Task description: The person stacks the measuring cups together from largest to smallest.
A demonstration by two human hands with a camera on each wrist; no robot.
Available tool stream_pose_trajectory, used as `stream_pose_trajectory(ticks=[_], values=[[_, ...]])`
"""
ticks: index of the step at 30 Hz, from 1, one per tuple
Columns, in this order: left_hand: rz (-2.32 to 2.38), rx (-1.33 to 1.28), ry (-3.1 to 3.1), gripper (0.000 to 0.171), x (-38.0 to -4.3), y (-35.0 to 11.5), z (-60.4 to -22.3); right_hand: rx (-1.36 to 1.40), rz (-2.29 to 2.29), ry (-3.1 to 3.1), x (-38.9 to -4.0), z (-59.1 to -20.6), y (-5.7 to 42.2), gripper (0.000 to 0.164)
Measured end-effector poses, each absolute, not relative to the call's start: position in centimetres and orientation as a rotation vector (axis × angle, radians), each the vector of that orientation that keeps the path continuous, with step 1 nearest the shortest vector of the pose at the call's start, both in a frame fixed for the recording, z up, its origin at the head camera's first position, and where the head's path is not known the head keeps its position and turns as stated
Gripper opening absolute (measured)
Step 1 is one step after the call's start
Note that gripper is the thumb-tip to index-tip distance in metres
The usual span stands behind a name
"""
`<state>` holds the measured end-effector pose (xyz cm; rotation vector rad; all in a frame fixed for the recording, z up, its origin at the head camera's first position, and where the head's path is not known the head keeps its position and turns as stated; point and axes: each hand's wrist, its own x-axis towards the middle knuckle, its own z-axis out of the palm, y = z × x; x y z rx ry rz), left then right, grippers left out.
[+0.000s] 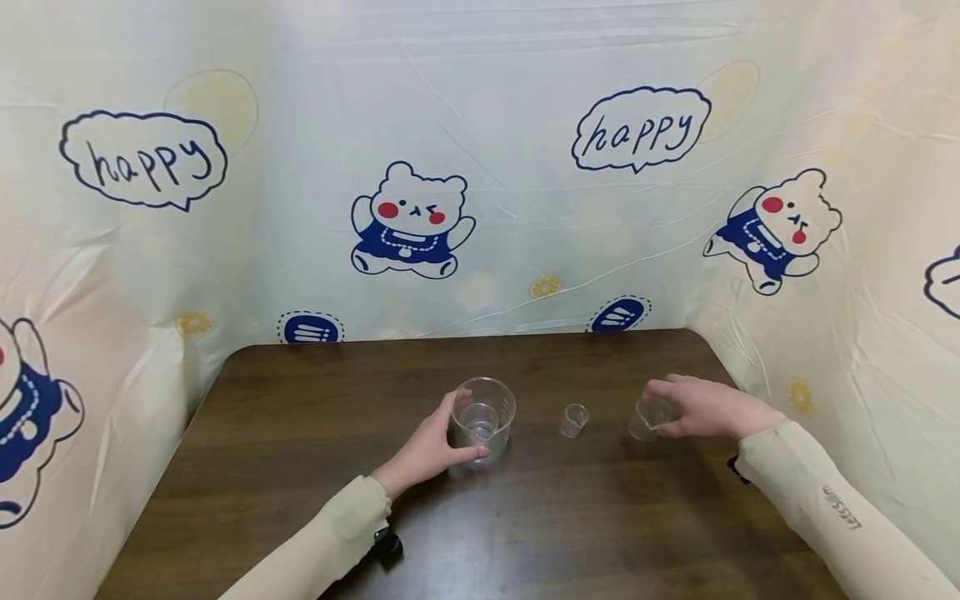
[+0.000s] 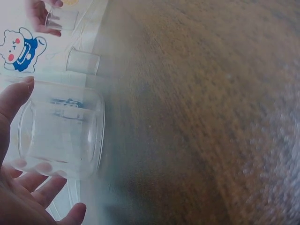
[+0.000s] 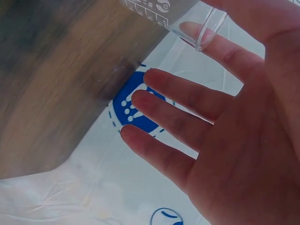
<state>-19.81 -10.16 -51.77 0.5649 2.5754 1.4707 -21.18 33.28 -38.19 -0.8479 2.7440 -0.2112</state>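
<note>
A large clear glass beaker (image 1: 501,421) stands on the brown table, with a smaller beaker (image 1: 478,419) inside it. My left hand (image 1: 433,443) holds the large one from its left side, thumb (image 2: 16,98) near the rim and fingers spread along the opposite wall. To the right is a tiny beaker (image 1: 574,422), touched by neither hand. Farther right, my right hand (image 1: 707,407) pinches another small beaker (image 1: 641,425) near its rim between thumb and index finger. White printed markings show on this beaker (image 3: 154,11) in the right wrist view; the other three fingers extend away from it.
The dark wooden table (image 1: 300,433) has rounded back corners. A pale curtain (image 1: 525,225) printed with bears and speech bubbles closes in the back and both sides. Small black devices sit at both wrists, below the sleeves (image 1: 817,500).
</note>
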Motion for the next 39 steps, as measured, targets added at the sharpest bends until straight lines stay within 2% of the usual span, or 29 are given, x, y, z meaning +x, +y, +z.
stream_pose_trajectory(ticks=[39], values=[[1.454,0.567,2.572,0.096,-19.6,-10.2,-51.5,-0.994,-0.194,2.737,-22.4,-35.3,26.6,0.035]])
